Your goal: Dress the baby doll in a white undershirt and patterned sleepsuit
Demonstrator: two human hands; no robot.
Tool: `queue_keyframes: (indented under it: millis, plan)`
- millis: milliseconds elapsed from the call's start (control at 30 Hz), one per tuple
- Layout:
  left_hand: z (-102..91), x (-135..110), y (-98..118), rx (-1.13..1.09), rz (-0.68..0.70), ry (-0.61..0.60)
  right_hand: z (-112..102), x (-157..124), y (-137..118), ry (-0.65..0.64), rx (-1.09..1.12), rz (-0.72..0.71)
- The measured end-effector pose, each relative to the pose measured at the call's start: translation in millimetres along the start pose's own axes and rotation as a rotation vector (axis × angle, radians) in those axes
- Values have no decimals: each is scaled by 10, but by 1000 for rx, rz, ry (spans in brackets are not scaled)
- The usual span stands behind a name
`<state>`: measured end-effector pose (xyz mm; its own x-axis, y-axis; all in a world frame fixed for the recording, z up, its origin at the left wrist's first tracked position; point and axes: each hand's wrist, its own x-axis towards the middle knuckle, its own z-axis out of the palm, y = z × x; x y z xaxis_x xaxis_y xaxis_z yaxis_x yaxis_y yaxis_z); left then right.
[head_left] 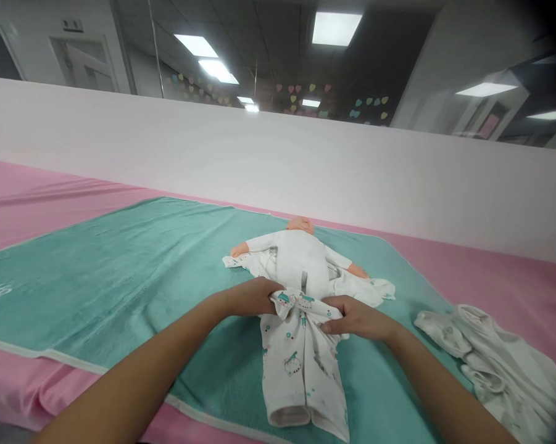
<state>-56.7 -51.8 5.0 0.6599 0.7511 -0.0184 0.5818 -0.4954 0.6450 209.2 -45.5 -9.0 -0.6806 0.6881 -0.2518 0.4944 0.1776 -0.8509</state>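
— Two hands, both on one garment?

— Yes. The left hand (pixel 252 297) has its fingers (pixel 271 288) curled tight over the gathered top of the printed sleepsuit (pixel 300 370). The right hand (pixel 356 317) pinches the same bunch from the other side, fingers (pixel 333 325) closed on the cloth.

— Where does the sleepsuit lie?

— Its legs run flat toward the near edge of the teal towel (pixel 120 271). Its upper part is spread under the baby doll (pixel 300 256), which lies close to the far edge.

— Why grip it there?

— I'd say bunching it at the doll's hips keeps both legs of the cloth together and under control.

— Any basket or box?

— None that I see. A heap of white clothes (pixel 490 351) sits loose at the towel's right edge, partly on the pink sheet (pixel 490 271).
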Motion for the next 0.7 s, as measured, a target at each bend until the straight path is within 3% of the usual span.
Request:
queue_keyframes:
  millis: [700]
  plan:
    - [-5, 2, -2, 7, -2, -9, 4, -10, -21, -3, -8, -10]
